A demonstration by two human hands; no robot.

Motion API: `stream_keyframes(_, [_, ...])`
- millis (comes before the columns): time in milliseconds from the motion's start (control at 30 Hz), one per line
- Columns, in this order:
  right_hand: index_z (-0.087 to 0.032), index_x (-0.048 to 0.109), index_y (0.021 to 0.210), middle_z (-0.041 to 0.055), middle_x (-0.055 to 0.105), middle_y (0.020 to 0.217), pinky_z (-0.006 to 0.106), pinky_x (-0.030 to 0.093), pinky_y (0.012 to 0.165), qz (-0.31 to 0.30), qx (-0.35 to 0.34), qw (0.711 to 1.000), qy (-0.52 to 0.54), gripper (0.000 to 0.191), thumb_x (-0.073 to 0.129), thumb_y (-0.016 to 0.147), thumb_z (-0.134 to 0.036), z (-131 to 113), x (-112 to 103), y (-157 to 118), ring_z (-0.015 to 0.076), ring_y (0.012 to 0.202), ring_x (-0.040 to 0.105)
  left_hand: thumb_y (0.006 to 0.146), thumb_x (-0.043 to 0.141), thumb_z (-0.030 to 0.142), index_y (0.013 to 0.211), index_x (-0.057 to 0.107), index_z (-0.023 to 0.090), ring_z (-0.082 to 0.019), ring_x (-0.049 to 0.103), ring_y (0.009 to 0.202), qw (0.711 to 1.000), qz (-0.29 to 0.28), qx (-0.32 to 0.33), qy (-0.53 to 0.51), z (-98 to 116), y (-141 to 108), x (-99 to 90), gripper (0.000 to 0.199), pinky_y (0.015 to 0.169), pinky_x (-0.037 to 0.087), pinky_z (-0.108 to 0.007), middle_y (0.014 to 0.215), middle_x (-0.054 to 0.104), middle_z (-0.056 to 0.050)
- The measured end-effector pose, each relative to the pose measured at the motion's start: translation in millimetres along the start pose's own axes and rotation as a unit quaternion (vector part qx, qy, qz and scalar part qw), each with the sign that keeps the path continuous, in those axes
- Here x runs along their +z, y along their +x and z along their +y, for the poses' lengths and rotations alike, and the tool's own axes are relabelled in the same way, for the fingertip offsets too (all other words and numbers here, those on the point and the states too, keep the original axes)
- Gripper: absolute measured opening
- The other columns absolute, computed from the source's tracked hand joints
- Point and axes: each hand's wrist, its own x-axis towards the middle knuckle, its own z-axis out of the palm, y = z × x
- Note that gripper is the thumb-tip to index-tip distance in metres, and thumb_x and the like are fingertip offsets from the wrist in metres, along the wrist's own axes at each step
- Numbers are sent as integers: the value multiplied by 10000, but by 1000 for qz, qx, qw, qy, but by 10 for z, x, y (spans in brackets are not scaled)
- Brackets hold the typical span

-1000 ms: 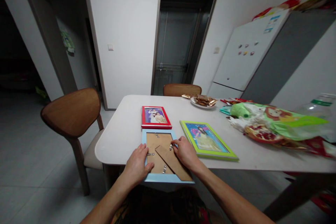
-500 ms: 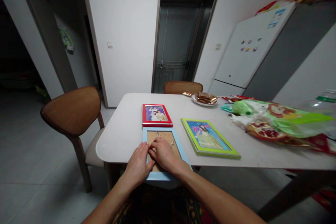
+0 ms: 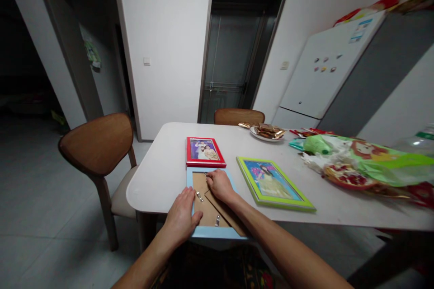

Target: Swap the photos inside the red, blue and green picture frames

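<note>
A light-blue picture frame [image 3: 217, 232] lies face down at the table's near edge, its brown backing board [image 3: 205, 216] showing. Small metal clips sit on the board, one at the left [image 3: 200, 196] and another near the bottom [image 3: 217, 221]. My left hand [image 3: 182, 213] rests flat over the frame's left side, fingers stretched out, thumb apart on the board. With fingers closed, my right hand [image 3: 220, 185] pinches at a metal clip [image 3: 205, 174] by the top edge. A dark stand flap [image 3: 226, 213] on the back is partly covered by my right forearm.
Beyond the blue frame lies a red picture frame [image 3: 205, 163]; a green picture frame [image 3: 278, 204] is to its right. Farther back stands a plate of wrapped snacks [image 3: 267, 132]. An opened pomegranate [image 3: 349, 176] and a green plastic bag [image 3: 383, 158] occupy the right side. A wooden chair [image 3: 96, 144] stands left.
My right hand has moved from the middle of the backing board to the clip at the top, uncovering the left and lower clips. My left hand stays at the frame's left side.
</note>
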Motion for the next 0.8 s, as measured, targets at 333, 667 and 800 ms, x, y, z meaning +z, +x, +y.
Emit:
stream_keyframes(333, [-212,601,1010,88,575,957,288,360,722,-22,20,1000,10,306,409,780,-276,-45,-45,2,194,877,494,697,493,240,1187,391,75,-235,311,1207,1000,4,-7,-18,-9,27,-17,527,1006,260,-382,1279,387,-162])
stream_keyframes(667, [-269,656,866,34,450,1197,353,228,956,-189,-179,956,136,232,585,647,-242,127,-528,-698,208,1123,366,700,491,235,1176,402,82,-225,311,1208,999,25,-9,-25,-86,44,21,508,1004,259,-370,1279,390,-158])
stream_keyframes(800, [-247,674,737,41,500,1113,338,285,913,-140,-164,965,148,122,567,687,-281,89,-427,-729,188,1053,420,682,497,204,1161,412,105,-232,325,1199,999,32,-6,-30,-71,50,30,497,995,270,-397,1274,398,-153])
